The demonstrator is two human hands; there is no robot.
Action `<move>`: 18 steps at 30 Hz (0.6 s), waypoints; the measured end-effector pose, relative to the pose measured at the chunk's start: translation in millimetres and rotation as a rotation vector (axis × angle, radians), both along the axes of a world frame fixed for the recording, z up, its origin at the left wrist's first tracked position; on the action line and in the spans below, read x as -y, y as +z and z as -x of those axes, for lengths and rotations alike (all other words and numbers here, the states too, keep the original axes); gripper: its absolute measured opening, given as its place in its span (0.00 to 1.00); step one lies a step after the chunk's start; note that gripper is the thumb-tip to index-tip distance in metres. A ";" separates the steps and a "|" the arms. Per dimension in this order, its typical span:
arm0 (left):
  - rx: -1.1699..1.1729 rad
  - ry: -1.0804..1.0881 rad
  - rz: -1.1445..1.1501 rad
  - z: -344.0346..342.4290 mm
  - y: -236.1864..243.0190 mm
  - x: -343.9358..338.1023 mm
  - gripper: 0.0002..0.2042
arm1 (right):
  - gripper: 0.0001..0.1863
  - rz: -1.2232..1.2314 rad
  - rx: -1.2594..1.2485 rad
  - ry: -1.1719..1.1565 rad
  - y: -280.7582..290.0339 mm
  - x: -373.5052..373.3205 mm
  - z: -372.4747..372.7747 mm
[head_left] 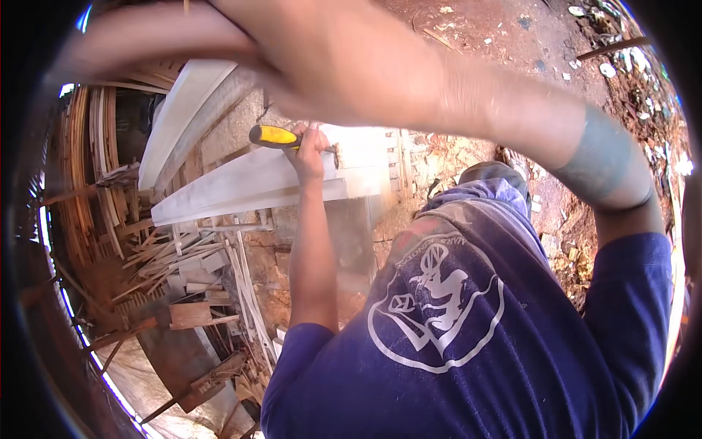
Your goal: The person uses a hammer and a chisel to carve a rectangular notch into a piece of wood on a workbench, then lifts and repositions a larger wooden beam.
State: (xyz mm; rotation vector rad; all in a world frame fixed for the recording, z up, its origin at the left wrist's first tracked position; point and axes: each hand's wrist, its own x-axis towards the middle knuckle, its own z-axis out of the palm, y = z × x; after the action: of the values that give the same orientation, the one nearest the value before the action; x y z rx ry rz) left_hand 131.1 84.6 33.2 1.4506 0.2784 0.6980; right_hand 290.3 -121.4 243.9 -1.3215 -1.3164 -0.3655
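Note:
My left hand (310,152) is wrapped round a chisel with a yellow and black handle (275,136). It lies across a long, pale, tapered board (241,189), with its shaft pointing right toward a sunlit, overexposed end where the tip is lost in glare. My right hand (329,62) is raised high and close to the camera, above the board and apart from the chisel. Motion smears it. Its fingers look closed round a blurred brownish thing that reaches left, whose kind I cannot make out.
Another pale tapered board (186,110) lies beyond the first. Long timber strips (99,161) stand at the left. Loose sticks and offcuts (194,282) are heaped at the lower left. Dirt ground with scattered litter (607,69) spreads at the upper right. My shoe (497,173) is right of the board.

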 end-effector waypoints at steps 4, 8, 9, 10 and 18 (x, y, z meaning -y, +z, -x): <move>-0.027 -0.021 -0.062 -1.7 0.1 -0.2 0.18 | 0.16 0.924 -0.051 0.117 -59.0 15.1 7.6; -0.097 0.164 -0.062 3.7 2.3 15.8 0.19 | 0.16 0.845 -0.244 0.035 -85.9 31.9 -12.0; -0.089 0.167 -0.100 0.6 4.6 18.7 0.19 | 0.15 0.864 -0.287 0.014 -86.8 35.9 -16.2; -0.134 0.176 -0.118 -4.0 7.5 20.8 0.20 | 0.14 0.802 -0.315 -0.012 -85.0 40.1 -20.3; -0.415 0.119 0.300 -51.3 31.2 -20.0 0.19 | 0.18 0.744 -0.387 -0.144 -87.2 62.9 -30.7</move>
State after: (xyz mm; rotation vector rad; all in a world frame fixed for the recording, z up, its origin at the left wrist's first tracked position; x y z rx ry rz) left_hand 182.4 104.6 64.5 1.2861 0.7633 0.4207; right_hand 321.0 -184.3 156.8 -1.9895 -1.0550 0.3167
